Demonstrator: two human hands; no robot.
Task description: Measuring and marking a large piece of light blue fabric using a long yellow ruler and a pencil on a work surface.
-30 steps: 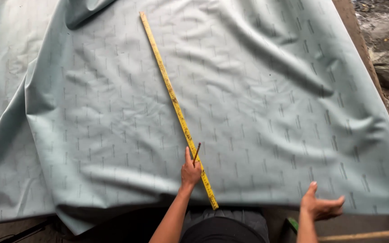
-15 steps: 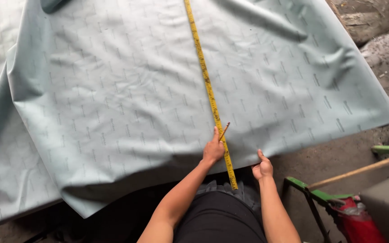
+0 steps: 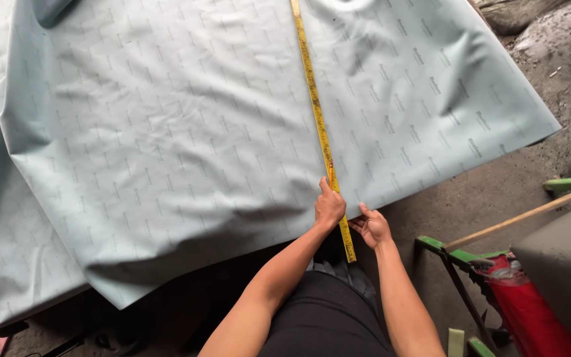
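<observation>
- Yellow measuring stick [image 3: 316, 122] lies lengthwise on pale grey-green printed fabric sheet [image 3: 166, 152], running from top edge of head view down past the sheet's near hem; its near end sticks out over the person's lap.
- Left hand [image 3: 330, 206] is closed round a pencil [image 3: 330, 173], tip against the stick's left edge w/ fist resting on the cloth just at the hem.
- Right hand [image 3: 372, 227] presses fingers onto the stick's near end, pinning it; thumb side open, not wrapped round anything.
- Vs 1 s ago: right hand was off to the side, palm up, well apart from the stick; half a sec ago it came beside it; now it's on it. Stick also reads more upright in frame, view having swung.
- Judgement: stick now steadied by both hands, so a pencil line along its edge looks set up.
- Off to the right on dirt floor [image 3: 497, 198]: wooden handle [image 3: 530, 213], green metal frame [image 3: 457, 254], red container [image 3: 530, 311], grey box [image 3: 563, 264].
</observation>
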